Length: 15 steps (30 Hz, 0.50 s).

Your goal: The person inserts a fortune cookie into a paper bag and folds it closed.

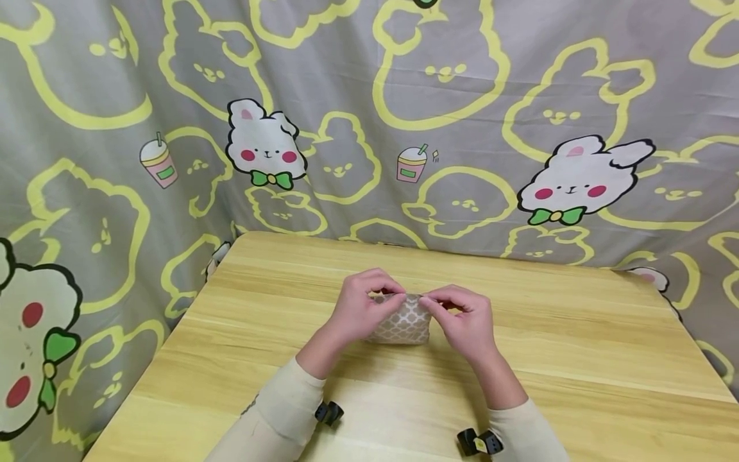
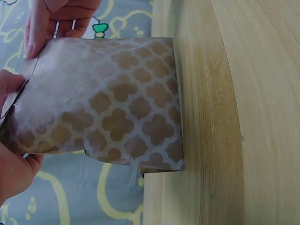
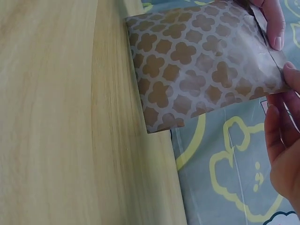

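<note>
A brown paper bag [image 1: 401, 326] with a white quatrefoil pattern stands on the table, its lower edge against the wood. My left hand [image 1: 369, 305] pinches the bag's top edge at the left between thumb and fingers. At the right end of that edge, my right hand [image 1: 464, 319] pinches it the same way. In the left wrist view the bag's patterned face [image 2: 117, 103] shows glossy and slightly creased. A narrow strip along the top of the bag [image 3: 206, 61] is folded over, seen between both thumbs in the right wrist view.
The light wooden table [image 1: 577, 346] extends around the hands. A grey curtain [image 1: 346, 83] with rabbit prints hangs behind its far edge and along the sides. Small black wrist cameras sit on both sleeves [image 1: 288, 401], low above the tabletop.
</note>
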Available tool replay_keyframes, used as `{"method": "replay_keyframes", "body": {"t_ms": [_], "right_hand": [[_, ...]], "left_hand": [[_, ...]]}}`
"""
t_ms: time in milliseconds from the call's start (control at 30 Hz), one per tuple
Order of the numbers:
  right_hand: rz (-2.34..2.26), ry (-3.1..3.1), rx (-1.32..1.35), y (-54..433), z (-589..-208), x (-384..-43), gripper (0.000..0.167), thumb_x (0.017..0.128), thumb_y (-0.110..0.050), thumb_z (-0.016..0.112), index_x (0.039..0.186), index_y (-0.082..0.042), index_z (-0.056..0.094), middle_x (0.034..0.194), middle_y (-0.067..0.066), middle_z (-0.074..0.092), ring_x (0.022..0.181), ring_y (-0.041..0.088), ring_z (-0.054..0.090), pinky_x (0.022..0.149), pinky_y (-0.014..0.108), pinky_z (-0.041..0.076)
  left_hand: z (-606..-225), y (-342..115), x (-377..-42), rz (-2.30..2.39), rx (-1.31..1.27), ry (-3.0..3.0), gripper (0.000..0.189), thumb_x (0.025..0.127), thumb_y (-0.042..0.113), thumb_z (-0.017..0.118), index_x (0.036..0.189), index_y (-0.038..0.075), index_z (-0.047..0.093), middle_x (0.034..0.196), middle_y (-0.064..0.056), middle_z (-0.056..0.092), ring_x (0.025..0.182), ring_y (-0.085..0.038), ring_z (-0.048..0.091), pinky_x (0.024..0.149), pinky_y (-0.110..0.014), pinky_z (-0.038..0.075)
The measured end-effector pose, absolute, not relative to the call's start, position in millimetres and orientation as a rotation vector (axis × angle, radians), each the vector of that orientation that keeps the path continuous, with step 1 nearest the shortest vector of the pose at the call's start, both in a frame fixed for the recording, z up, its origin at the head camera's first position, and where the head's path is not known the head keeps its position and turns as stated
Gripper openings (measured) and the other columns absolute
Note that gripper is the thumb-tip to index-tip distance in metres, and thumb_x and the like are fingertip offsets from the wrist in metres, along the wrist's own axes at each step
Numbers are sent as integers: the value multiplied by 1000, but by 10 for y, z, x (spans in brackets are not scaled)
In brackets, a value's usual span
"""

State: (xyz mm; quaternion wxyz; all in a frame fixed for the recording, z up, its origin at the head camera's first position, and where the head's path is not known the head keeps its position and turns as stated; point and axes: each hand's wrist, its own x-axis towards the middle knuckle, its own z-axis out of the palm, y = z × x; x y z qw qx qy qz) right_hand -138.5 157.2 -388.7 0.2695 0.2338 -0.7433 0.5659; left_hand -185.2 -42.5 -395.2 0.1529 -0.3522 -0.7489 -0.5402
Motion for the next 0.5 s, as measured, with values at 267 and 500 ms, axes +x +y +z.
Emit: {"method": "replay_keyframes", "body": {"t_ms": [267, 500], "right_hand": [[1524, -1983, 637, 1565, -3899, -1379, 4, 82, 6, 78, 80, 6, 74, 78, 14, 72, 68, 20, 65, 65, 23, 52], [1529, -1980, 626, 1592, -3931, -1386, 11, 77, 17, 76, 80, 7, 74, 78, 14, 71, 69, 18, 65, 64, 25, 53]], "left_hand": [[-3935, -467, -1843, -1518, -1016, -2160, 11, 84, 0, 76, 79, 9, 75, 79, 5, 67, 73, -10, 61, 64, -29, 53], [-3918, -539, -1828, -1533, -1006, -2178, 15, 82, -6, 74, 78, 9, 74, 78, 3, 67, 70, -13, 61, 60, -34, 54]]}}
